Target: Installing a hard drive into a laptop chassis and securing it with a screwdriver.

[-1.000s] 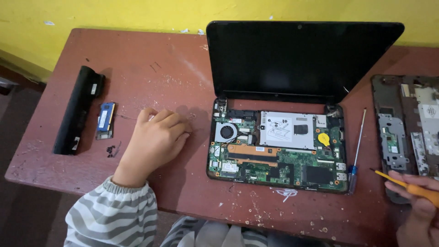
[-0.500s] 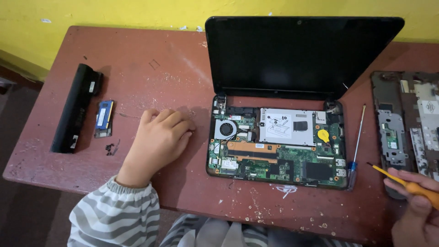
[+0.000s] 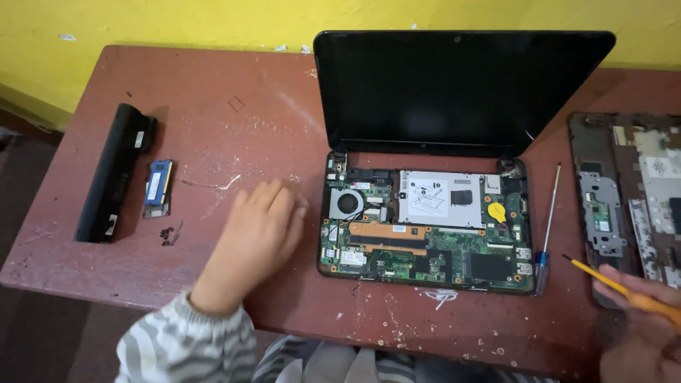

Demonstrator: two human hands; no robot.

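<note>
1. Your left hand [image 3: 259, 230] lay flat and open on the red-brown table [image 3: 213, 92], palm down, fingers loosely spread and holding nothing. Its fingertips were just beside the left edge of the opened laptop [image 3: 425, 213], though I could not tell whether they touched it.
2. Your right hand [image 3: 638, 319] sat at the lower right corner of the view, closed around an orange-handled screwdriver [image 3: 603, 280] whose tip pointed up and to the left.
3. The laptop stood in the middle of the table with its dark screen upright and its top cover off, showing the green circuit board, a round fan [image 3: 347, 203] at the left, a silver drive plate [image 3: 440, 198] and a yellow coin cell [image 3: 497, 211].
4. A second screwdriver with a blue grip [image 3: 546, 227] lay on the table just beside the laptop's right edge.
5. The removed cover panel [image 3: 624, 198] rested at the far right, near your right hand.
6. A long black battery [image 3: 113, 170] lay at the left of the table, with a small blue memory module [image 3: 157, 188] just beside it and a few dark screws [image 3: 169, 234] near that.
</note>
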